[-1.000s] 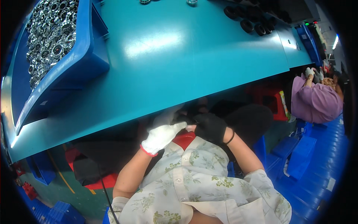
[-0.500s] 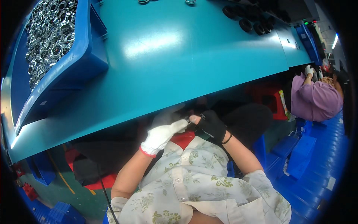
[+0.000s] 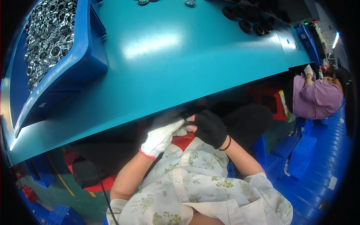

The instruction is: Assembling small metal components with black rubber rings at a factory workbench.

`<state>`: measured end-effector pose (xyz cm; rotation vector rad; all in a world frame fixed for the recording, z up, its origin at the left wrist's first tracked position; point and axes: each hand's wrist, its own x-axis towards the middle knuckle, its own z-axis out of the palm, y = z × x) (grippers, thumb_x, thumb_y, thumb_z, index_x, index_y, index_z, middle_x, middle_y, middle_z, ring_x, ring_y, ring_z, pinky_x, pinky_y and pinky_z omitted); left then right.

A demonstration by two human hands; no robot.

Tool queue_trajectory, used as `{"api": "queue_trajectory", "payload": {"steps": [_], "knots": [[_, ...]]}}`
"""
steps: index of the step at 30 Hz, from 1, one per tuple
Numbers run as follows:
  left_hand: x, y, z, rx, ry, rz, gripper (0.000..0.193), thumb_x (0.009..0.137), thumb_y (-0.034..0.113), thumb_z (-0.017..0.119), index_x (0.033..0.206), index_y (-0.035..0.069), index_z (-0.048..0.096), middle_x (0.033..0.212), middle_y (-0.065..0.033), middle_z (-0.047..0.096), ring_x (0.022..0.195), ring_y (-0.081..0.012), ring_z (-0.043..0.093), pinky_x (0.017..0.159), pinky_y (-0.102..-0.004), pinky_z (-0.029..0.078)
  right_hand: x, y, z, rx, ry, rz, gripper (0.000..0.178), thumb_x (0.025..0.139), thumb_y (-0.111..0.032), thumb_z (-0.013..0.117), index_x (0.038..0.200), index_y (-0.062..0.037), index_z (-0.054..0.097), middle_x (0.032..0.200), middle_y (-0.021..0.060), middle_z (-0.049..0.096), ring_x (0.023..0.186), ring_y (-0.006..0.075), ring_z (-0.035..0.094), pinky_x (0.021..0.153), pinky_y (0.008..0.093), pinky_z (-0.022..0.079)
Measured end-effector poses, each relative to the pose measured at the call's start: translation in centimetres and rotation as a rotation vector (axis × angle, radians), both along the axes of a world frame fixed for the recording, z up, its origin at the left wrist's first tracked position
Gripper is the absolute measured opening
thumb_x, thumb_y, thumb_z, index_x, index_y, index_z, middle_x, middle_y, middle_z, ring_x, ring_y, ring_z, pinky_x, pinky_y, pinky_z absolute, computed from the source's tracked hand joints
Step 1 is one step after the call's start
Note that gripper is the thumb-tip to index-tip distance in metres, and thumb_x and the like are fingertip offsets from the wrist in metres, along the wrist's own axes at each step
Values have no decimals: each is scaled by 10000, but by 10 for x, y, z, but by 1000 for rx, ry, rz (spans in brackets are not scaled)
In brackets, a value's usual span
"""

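Observation:
My left hand (image 3: pixel 160 137), in a white knit glove with a red cuff, is closed on a small dark piece (image 3: pixel 186 117) whose kind I cannot make out. My right hand (image 3: pixel 209 129) wears a black glove with bare fingertips. Its thumb and fingers are pinched on the same piece from the right side. Both hands meet over my lap, just below the near edge of the teal table (image 3: pixel 157 82). My fingers and the dark surroundings hide much of the piece.
A blue bin (image 3: pixel 80 62) full of shiny chrome ring-shaped parts (image 3: pixel 52 37) stands at the left. Several black rings (image 3: pixel 245 25) lie at the far right of the table, with chrome parts (image 3: pixel 190 2) at the far edge. A co-worker in purple (image 3: pixel 317 97) sits to the right.
My right hand has turned a little, so its thumb and fingertips show more plainly against my left glove. Both hands stay together in the same place.

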<state>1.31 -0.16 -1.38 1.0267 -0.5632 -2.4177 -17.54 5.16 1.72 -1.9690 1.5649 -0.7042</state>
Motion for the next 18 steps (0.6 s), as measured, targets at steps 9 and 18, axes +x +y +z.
{"api": "queue_trajectory", "payload": {"steps": [9, 18], "knots": [[3, -1, 11, -54, 77, -60, 492, 867, 32, 575, 1313, -95, 410, 1210, -191, 554, 1019, -229, 610, 797, -274, 551, -1, 7, -1, 144, -250, -105, 430, 778, -180, 752, 1150, -36, 590, 1039, 115, 631, 922, 255, 608, 821, 345, 479], [4, -4, 15, -23, 4, -64, 491, 846, 22, 607, 1292, -98, 438, 1201, -200, 557, 1014, -226, 607, 804, -288, 547, -2, 12, 0, 253, -392, -134, 392, 792, -141, 733, 1138, -29, 587, 1028, 105, 625, 939, 238, 614, 836, 341, 489]]}}
